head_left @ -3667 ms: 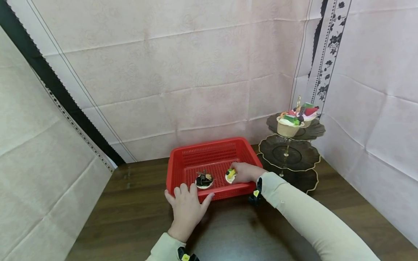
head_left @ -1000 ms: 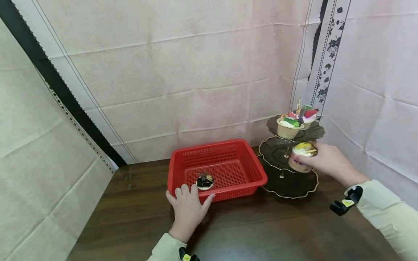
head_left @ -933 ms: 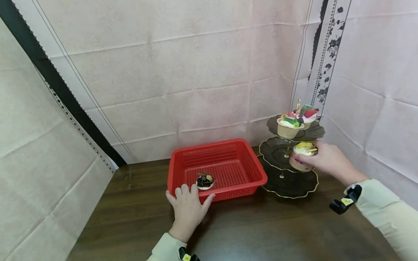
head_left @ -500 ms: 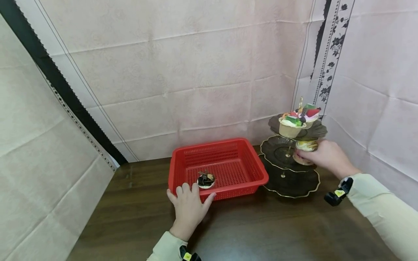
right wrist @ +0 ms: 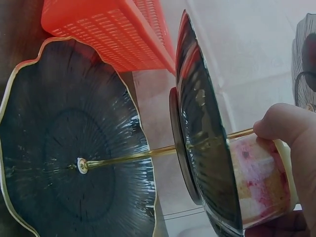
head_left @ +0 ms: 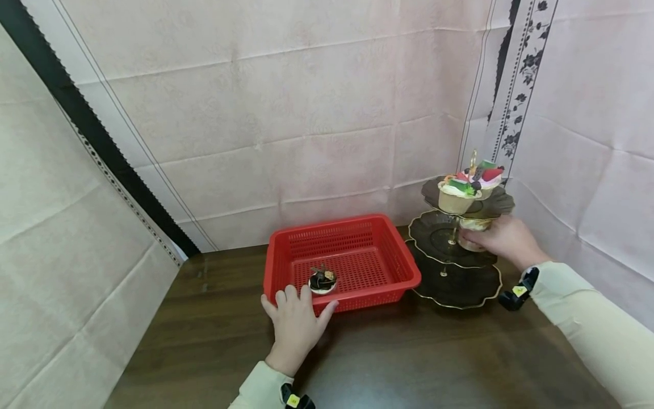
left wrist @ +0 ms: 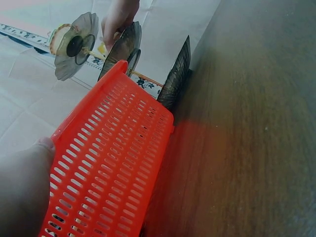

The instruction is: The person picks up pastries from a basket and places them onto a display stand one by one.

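In the head view my right hand [head_left: 506,241] grips a dessert cup [head_left: 471,245] between the middle and top tiers of a dark, gold-edged three-tier cake stand [head_left: 431,230]. The right wrist view shows pink and cream layers in this dessert cup [right wrist: 259,180], its base right at the middle plate. The fingers beyond it are partly hidden. My left hand [head_left: 295,332] holds the near rim of a red plastic basket [head_left: 409,284], fingers over the rim and thumb on the outer side. Inside that basket sits a small dark-topped cupcake [head_left: 322,280].
On the stand's top tier stand two decorated cupcakes, a green-topped cupcake [head_left: 456,199] in front and a strawberry-topped cupcake [head_left: 490,179] behind. The bottom tier [head_left: 457,287] is beside the basket. White cloth [head_left: 327,125] hangs behind the brown wooden table [head_left: 214,341].
My right hand has carried the dessert cup from the basket to the stand, then moved it lower and farther in over the middle tier. The left hand has stayed on the basket rim.
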Available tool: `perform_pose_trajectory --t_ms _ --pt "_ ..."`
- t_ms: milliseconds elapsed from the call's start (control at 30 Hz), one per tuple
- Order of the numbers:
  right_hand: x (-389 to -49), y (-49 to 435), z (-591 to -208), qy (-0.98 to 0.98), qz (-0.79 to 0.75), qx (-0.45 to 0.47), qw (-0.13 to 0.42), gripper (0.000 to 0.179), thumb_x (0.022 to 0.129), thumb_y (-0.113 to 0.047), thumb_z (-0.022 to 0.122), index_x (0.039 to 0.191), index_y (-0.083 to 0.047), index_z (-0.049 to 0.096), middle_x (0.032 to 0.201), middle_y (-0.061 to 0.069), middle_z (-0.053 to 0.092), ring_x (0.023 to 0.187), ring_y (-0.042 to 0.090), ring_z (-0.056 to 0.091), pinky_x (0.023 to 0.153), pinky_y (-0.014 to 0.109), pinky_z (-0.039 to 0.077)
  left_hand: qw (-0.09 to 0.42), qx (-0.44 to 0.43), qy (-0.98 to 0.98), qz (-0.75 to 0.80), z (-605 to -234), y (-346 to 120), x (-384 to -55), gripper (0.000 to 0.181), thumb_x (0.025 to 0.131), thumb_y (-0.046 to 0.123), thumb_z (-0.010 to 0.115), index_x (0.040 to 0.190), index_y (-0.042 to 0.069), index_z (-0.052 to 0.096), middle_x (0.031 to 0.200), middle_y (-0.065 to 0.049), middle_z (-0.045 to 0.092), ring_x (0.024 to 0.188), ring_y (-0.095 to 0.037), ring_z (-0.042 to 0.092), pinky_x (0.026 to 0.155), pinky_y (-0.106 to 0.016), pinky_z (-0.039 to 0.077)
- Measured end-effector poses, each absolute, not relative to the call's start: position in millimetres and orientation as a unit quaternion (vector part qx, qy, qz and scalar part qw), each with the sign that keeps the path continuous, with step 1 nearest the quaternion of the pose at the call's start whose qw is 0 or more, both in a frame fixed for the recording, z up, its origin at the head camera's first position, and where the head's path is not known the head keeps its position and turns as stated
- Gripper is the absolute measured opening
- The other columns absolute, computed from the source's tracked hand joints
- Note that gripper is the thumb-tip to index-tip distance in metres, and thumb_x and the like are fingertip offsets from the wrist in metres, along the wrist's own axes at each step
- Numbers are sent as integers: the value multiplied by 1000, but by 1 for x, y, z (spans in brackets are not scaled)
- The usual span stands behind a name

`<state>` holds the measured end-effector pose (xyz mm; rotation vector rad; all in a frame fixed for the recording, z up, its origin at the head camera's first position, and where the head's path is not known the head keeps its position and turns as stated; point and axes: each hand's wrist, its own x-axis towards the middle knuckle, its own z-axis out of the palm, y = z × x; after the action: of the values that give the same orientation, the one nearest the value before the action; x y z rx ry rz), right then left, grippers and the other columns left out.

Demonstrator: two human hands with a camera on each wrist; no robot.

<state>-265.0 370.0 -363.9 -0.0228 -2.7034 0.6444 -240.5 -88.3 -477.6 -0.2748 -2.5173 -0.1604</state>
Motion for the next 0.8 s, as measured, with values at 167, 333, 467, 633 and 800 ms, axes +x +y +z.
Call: perform_pose_trajectory --t_ms 167,333,467,633,800 --pt "-271 369 -364 -951 251 9 180 68 90 -49 71 126 6 58 121 38 61 105 49 62 86 59 50 294 -101 -949 -59 -477 -88 -241 77 86 78 51 107 6 65 96 -20 58 93 -42 52 100 -77 20" --pt "-275 372 -365 -955 247 8 166 71 91 -49 69 128 10 55 126 40 57 108 52 60 88 60 49 298 -104 -947 -61 -478 -89 -241 77 86 79 51 106 6 65 95 -19 57 92 -41 52 99 -78 20" --pt "-278 373 -363 -954 255 20 158 75 92 -46 70 137 10 47 135 39 51 118 54 54 95 63 44 305 -107 -944 -62 -479 -89 -242 77 87 79 50 105 6 65 93 -19 57 91 -41 51 98 -78 20" --pt "-288 373 -361 -937 295 63 176 81 86 -28 80 148 3 37 148 32 43 133 48 43 109 63 33 308 -109 -943 -61 -480 -89 -242 77 87 79 50 104 6 65 92 -19 56 90 -41 52 98 -78 20" --pt "-297 375 -360 -931 305 91 178 87 83 -19 83 151 3 33 150 31 40 136 47 39 111 64 30 309 -108 -943 -60 -480 -89 -242 78 87 80 49 105 5 65 92 -19 57 90 -41 52 98 -78 20"
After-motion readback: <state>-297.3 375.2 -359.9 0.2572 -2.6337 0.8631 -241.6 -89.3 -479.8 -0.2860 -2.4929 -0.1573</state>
